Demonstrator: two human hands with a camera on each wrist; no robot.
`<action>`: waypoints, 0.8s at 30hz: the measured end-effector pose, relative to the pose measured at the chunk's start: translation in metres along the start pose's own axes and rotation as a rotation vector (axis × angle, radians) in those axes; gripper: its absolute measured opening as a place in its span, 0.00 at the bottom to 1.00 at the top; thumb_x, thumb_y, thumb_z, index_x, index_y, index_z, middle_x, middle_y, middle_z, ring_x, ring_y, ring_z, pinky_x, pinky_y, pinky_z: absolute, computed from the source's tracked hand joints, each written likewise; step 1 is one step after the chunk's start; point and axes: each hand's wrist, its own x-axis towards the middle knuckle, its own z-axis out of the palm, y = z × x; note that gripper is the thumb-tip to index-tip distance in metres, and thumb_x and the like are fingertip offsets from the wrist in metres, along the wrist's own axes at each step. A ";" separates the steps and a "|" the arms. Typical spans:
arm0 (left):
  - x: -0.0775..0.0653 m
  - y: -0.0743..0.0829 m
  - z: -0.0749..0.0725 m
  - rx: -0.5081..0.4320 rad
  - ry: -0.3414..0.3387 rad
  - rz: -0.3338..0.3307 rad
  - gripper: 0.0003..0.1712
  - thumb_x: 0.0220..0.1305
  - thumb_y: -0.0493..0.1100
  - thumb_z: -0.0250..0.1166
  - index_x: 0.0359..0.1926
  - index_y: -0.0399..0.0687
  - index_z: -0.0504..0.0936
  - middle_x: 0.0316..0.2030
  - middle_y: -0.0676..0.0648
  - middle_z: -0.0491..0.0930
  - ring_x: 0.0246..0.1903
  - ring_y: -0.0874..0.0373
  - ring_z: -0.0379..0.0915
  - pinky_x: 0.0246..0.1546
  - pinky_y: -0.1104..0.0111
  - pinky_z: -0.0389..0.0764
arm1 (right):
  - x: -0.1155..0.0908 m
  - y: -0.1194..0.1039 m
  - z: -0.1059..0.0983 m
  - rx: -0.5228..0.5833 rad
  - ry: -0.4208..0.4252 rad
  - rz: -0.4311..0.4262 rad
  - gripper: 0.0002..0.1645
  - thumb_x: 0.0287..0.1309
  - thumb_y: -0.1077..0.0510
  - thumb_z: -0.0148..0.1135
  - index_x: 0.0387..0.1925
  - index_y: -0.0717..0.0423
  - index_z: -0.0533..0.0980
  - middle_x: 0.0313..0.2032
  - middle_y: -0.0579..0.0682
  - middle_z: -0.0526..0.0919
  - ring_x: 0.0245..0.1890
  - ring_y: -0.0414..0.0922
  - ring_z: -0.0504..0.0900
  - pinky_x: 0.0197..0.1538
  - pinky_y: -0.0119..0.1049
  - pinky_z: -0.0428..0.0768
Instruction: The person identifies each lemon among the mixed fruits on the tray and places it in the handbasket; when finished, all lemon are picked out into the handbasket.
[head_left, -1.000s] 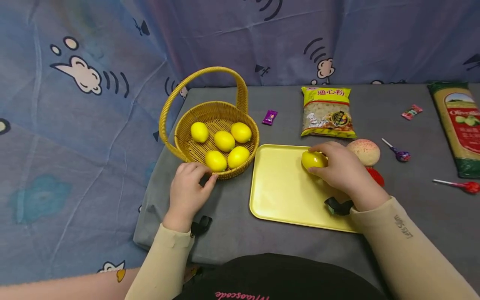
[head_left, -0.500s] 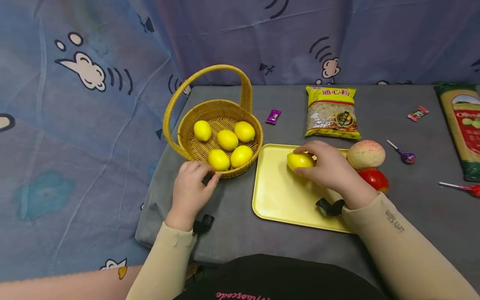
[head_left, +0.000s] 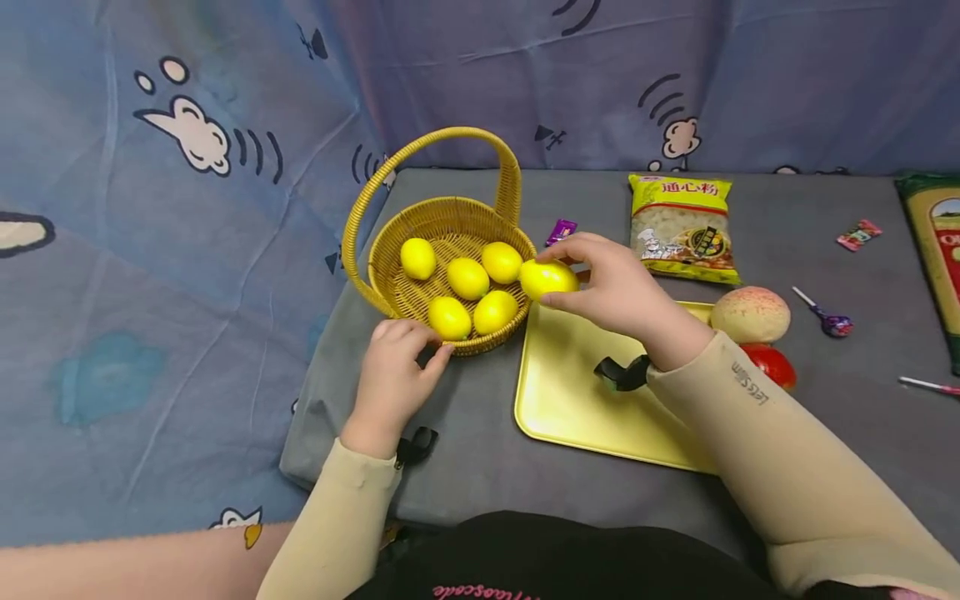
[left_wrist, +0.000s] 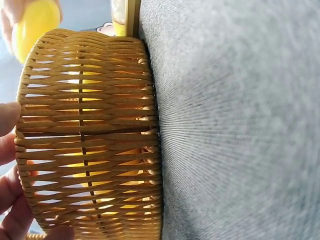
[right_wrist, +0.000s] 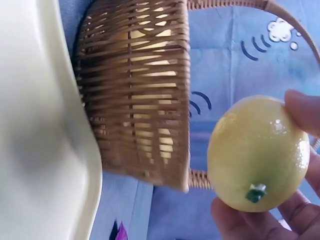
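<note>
A yellow wicker basket [head_left: 431, 218] with a tall hoop handle stands at the table's left, several lemons [head_left: 468, 278] lying in it. My left hand [head_left: 393, 379] holds its near rim; in the left wrist view, fingertips lie over the rim of the woven basket wall [left_wrist: 90, 125]. Raised at the basket's right rim is another lemon [head_left: 546, 280], pinched between the thumb and fingers of my right hand [head_left: 626, 292]. The right wrist view shows this lemon [right_wrist: 257, 152] with its green stem end, above rim height. Below my right forearm lies the pale yellow tray [head_left: 570, 400].
A peach [head_left: 752, 314] and a red fruit [head_left: 772, 365] sit at the tray's right edge. Behind are a pasta bag [head_left: 682, 229] and a purple candy [head_left: 561, 232]. A lollipop [head_left: 828, 319], a wrapped candy [head_left: 859, 235] and a long green-ended package [head_left: 937, 242] lie farther right.
My right hand has carried the lemon left and up from over the tray to the basket's rim. The left hand keeps its hold on the basket. The head view has shifted slightly.
</note>
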 end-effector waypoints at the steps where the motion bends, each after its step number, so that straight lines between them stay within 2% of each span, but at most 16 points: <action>1: 0.000 0.000 0.000 -0.001 0.002 0.003 0.08 0.65 0.48 0.72 0.35 0.49 0.86 0.35 0.49 0.82 0.40 0.50 0.74 0.50 0.60 0.74 | 0.005 -0.002 0.003 -0.004 -0.004 -0.014 0.26 0.54 0.56 0.78 0.55 0.51 0.81 0.54 0.46 0.79 0.54 0.46 0.75 0.57 0.47 0.80; 9: 0.000 -0.004 0.001 -0.012 0.010 0.021 0.08 0.65 0.48 0.71 0.35 0.50 0.85 0.36 0.50 0.82 0.39 0.52 0.73 0.48 0.61 0.73 | 0.042 -0.009 0.027 -0.104 -0.047 -0.114 0.27 0.53 0.54 0.78 0.55 0.52 0.81 0.56 0.49 0.80 0.57 0.48 0.76 0.61 0.46 0.75; 15: 0.001 -0.003 0.003 -0.029 0.008 0.026 0.08 0.65 0.48 0.71 0.35 0.50 0.84 0.36 0.50 0.83 0.39 0.52 0.73 0.48 0.60 0.73 | 0.054 -0.007 0.041 -0.222 -0.095 -0.152 0.25 0.55 0.55 0.75 0.55 0.53 0.82 0.55 0.49 0.80 0.57 0.49 0.76 0.63 0.45 0.74; 24: 0.001 -0.004 0.001 -0.031 0.009 0.012 0.08 0.65 0.48 0.72 0.36 0.50 0.85 0.37 0.50 0.83 0.37 0.52 0.72 0.45 0.61 0.73 | 0.070 -0.011 0.047 -0.331 -0.143 -0.141 0.25 0.55 0.57 0.73 0.56 0.54 0.81 0.55 0.52 0.79 0.55 0.52 0.78 0.62 0.47 0.75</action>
